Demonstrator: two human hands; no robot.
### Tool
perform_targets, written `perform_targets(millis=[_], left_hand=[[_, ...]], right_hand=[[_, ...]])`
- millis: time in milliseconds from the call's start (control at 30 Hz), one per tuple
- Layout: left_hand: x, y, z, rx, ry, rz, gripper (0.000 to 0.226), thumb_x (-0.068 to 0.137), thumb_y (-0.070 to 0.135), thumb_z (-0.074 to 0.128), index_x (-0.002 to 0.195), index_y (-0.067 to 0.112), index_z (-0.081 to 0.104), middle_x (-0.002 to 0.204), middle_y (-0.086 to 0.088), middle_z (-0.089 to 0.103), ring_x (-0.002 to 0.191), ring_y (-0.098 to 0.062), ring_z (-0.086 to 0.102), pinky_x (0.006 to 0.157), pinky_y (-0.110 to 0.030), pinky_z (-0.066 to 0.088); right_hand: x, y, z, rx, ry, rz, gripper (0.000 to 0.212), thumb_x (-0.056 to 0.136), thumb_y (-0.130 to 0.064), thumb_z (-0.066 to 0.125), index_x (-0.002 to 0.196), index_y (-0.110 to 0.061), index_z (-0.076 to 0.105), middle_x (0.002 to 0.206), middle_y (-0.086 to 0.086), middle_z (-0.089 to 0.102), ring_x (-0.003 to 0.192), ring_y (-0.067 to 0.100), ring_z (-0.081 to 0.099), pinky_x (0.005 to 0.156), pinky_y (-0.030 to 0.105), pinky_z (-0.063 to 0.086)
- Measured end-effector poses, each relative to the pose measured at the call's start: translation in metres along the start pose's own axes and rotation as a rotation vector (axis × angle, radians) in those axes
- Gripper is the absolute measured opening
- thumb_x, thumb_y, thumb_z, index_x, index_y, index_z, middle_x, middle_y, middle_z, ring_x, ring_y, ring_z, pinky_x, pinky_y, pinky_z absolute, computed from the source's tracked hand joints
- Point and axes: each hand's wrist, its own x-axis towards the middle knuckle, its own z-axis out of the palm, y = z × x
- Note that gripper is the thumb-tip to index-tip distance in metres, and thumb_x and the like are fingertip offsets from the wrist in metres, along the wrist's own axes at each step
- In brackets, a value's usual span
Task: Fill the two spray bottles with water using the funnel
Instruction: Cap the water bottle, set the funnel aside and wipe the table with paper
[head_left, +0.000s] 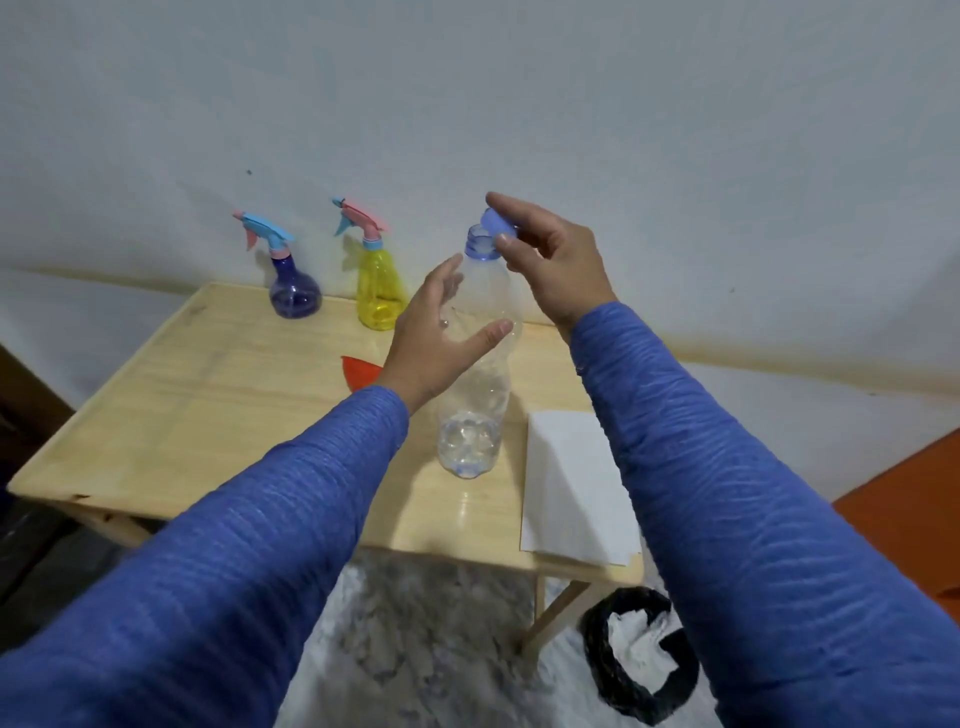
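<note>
Right hand (545, 260) pinches the blue cap (497, 223) off the clear, thin-walled plastic water bottle (475, 384) mid-desk, left hand (436, 338) open beside it; light, crushable, grip mid-body.

A tall clear plastic water bottle (475, 395) stands upright on the pale wooden counter (218, 415), its neck open and a little water at the bottom. The left hand (441, 338) rests against the bottle's upper body with straight, spread fingers, thumb across the front. The right hand (545, 260) pinches the small blue screw cap (497, 224) just above and beside the bottle's mouth. At the counter's far edge, near the wall, stand a dark blue round-bodied spray bottle (293, 291) and a yellow translucent spray bottle (379, 293), each with its pink-and-blue trigger head on. An orange plastic funnel (358, 370) lies partly hidden behind the left wrist. A white sheet of paper (571, 488) lies to the right of the water bottle.
</note>
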Motion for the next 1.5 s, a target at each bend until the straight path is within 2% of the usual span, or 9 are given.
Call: perform_targets(millis=[267, 433, 533, 700, 900, 1000, 1100, 1233, 1500], left_hand=[[0.002, 0.001, -0.002, -0.020, -0.076, -0.011, 0.084, 0.076, 0.037, 0.077, 0.145, 0.026, 0.030, 0.146, 0.001, 0.042, 0.134, -0.007, 0.038, 0.110, -0.035, 0.036], [0.002, -0.001, -0.001, -0.031, -0.075, -0.010, 0.085, 0.075, 0.035, 0.078, 0.144, 0.027, 0.030, 0.145, 0.001, 0.042, 0.133, -0.006, 0.039, 0.110, -0.036, 0.037], [0.001, -0.002, 0.001, -0.016, -0.088, -0.004, 0.083, 0.074, 0.037, 0.079, 0.142, 0.025, 0.032, 0.144, 0.004, 0.043, 0.133, -0.005, 0.039, 0.110, -0.036, 0.037], [0.000, -0.005, -0.004, -0.053, -0.066, -0.010, 0.086, 0.074, 0.036, 0.079, 0.144, 0.027, 0.029, 0.145, 0.003, 0.042, 0.133, -0.005, 0.038, 0.108, -0.033, 0.037], [0.002, -0.007, -0.004, -0.047, -0.071, -0.008, 0.087, 0.074, 0.035, 0.079, 0.145, 0.027, 0.029, 0.145, 0.004, 0.041, 0.133, -0.005, 0.039, 0.108, -0.033, 0.038], [0.002, -0.007, -0.005, -0.058, -0.083, -0.007, 0.089, 0.074, 0.036, 0.080, 0.145, 0.028, 0.028, 0.145, 0.005, 0.041, 0.132, -0.003, 0.039, 0.108, -0.032, 0.037], [0.001, -0.006, -0.003, -0.047, -0.090, 0.007, 0.089, 0.074, 0.036, 0.079, 0.146, 0.028, 0.027, 0.146, 0.004, 0.041, 0.133, -0.004, 0.038, 0.109, -0.030, 0.036], [0.001, -0.006, -0.002, -0.052, -0.075, 0.002, 0.089, 0.075, 0.035, 0.079, 0.146, 0.027, 0.027, 0.147, 0.003, 0.041, 0.134, -0.004, 0.037, 0.110, -0.032, 0.036], [0.000, -0.007, -0.002, -0.058, -0.073, -0.002, 0.089, 0.074, 0.035, 0.080, 0.146, 0.026, 0.028, 0.145, 0.005, 0.041, 0.132, -0.003, 0.038, 0.109, -0.031, 0.036]], right_hand=[[0.015, -0.027, -0.012, -0.444, -0.260, 0.052, 0.034, 0.091, -0.014, 0.056, 0.121, -0.026, 0.063, 0.120, -0.005, 0.065, 0.109, 0.009, 0.059, 0.092, 0.018, 0.040], [0.018, -0.024, -0.006, -0.467, -0.192, 0.064, 0.032, 0.085, -0.023, 0.067, 0.117, -0.021, 0.065, 0.106, -0.002, 0.053, 0.094, 0.009, 0.054, 0.080, 0.012, 0.040], [0.015, -0.018, 0.005, -0.423, -0.048, 0.117, 0.034, 0.074, -0.034, 0.078, 0.098, -0.018, 0.060, 0.099, -0.001, 0.051, 0.078, 0.004, 0.049, 0.064, 0.010, 0.037], [0.009, -0.011, 0.004, -0.037, -0.164, 0.215, 0.038, 0.091, -0.026, 0.060, 0.126, -0.014, 0.056, 0.109, -0.002, 0.057, 0.094, 0.005, 0.055, 0.078, 0.013, 0.043], [0.006, -0.002, 0.018, 0.083, 0.074, 0.219, 0.026, 0.081, -0.014, 0.073, 0.102, -0.006, 0.061, 0.092, 0.001, 0.062, 0.081, 0.009, 0.058, 0.079, 0.021, 0.052], [0.005, -0.001, 0.013, 0.170, -0.012, 0.246, 0.032, 0.086, -0.014, 0.067, 0.115, -0.010, 0.055, 0.098, 0.002, 0.058, 0.084, 0.007, 0.056, 0.073, 0.010, 0.049], [0.004, -0.004, 0.008, 0.099, -0.065, 0.191, 0.030, 0.091, -0.011, 0.058, 0.121, -0.008, 0.059, 0.100, -0.001, 0.060, 0.081, -0.002, 0.055, 0.067, 0.003, 0.044], [0.003, -0.007, 0.015, 0.106, 0.046, 0.125, 0.012, 0.087, -0.003, 0.061, 0.097, -0.007, 0.065, 0.088, 0.003, 0.065, 0.080, 0.010, 0.060, 0.079, 0.018, 0.050], [0.000, -0.008, 0.018, -0.036, 0.037, 0.092, 0.023, 0.085, -0.006, 0.064, 0.107, -0.011, 0.069, 0.098, -0.002, 0.067, 0.089, 0.012, 0.059, 0.089, 0.029, 0.050]])
